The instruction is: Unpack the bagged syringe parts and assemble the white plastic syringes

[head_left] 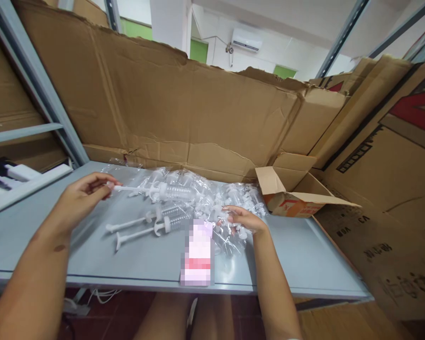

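My left hand [88,191] pinches the plunger end of a clear plastic syringe [177,192] with a white plunger, held just over the table at the left. My right hand [243,218] has its fingers curled into the clear plastic bags [230,241] at the pile's right side; the bag film and small white parts hide some fingertips. Two more syringes [179,223] lie side by side in front of the pile, plungers drawn out toward the left. Behind them spreads a heap of bagged white and clear plastic parts [241,193].
A pixelated pink card-like object [197,264] lies at the front edge of the grey table [145,264]. An open small cardboard box [297,203] stands at the right. Tall cardboard [198,113] walls the back, and metal shelf posts [53,89] rise at the left.
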A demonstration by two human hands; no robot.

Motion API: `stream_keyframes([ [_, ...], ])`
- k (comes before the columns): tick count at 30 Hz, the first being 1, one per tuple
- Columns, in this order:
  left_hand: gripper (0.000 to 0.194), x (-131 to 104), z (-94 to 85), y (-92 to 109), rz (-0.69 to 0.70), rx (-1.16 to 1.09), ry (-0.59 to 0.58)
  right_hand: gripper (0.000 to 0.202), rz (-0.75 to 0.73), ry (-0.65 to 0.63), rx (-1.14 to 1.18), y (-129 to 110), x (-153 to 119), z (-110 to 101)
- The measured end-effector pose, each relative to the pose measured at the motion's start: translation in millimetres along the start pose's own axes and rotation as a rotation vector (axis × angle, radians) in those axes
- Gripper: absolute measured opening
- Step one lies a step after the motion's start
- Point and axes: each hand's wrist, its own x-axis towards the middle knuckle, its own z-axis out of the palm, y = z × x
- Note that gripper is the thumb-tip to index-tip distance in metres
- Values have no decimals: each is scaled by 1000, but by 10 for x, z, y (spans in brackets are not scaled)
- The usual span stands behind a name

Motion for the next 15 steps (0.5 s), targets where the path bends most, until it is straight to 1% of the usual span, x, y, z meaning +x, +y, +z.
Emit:
stream_keyframes([
  [4,29,-146,6,-98,-119,86,68,46,-21,35,30,5,5,-3],
  [7,27,-256,21,-151,-202,195,50,44,-41,52,50,20,6,-23],
  [9,25,-303,19,-219,-227,258,33,44,-46,68,49,25,3,-39],
  [13,26,-336,-2,-382,-275,376,29,46,-44,94,53,23,-18,-69],
  [15,28,-341,-11,-431,-297,431,14,47,-55,106,46,19,-35,-84],
])
